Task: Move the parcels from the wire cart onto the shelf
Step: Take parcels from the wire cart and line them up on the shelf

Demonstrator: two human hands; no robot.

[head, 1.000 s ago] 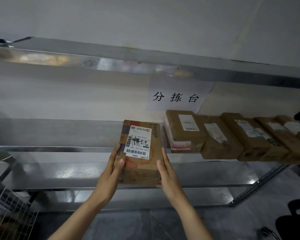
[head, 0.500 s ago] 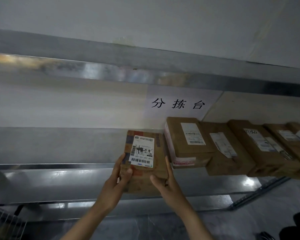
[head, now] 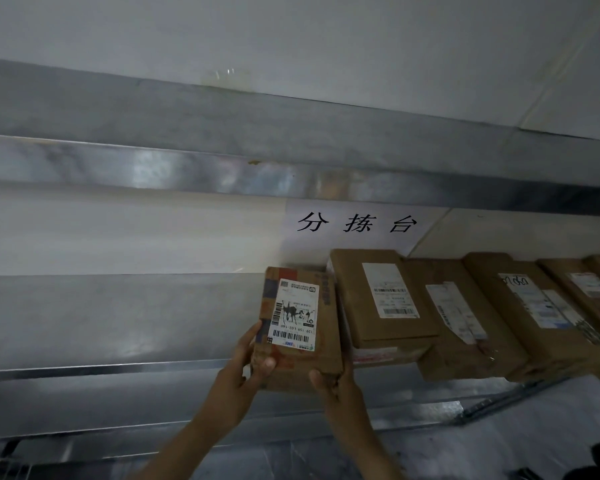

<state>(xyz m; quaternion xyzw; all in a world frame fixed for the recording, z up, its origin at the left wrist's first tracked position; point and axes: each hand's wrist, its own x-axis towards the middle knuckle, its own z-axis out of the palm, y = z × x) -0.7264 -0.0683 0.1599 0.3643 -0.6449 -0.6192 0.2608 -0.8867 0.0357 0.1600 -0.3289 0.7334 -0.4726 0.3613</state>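
Note:
A brown cardboard parcel (head: 300, 327) with a white barcode label lies on the steel middle shelf (head: 118, 320), its near end sticking out over the shelf's front edge. My left hand (head: 246, 372) grips its near left corner, thumb on top. My right hand (head: 336, 382) holds its near right corner. The parcel lies close beside the leftmost box of a row of several brown parcels (head: 381, 303) along the shelf to the right. A corner of the wire cart (head: 4, 469) shows at the bottom left.
The upper shelf (head: 222, 168) hangs overhead. A white paper sign (head: 357, 225) with black characters is fixed to the wall behind. The lower shelf (head: 118, 407) lies under my forearms. Grey floor shows at the bottom right.
My hands have pushed the labelled parcel forward and right onto the middle shelf, up beside the row of boxes. The camera has moved closer and tilted up.

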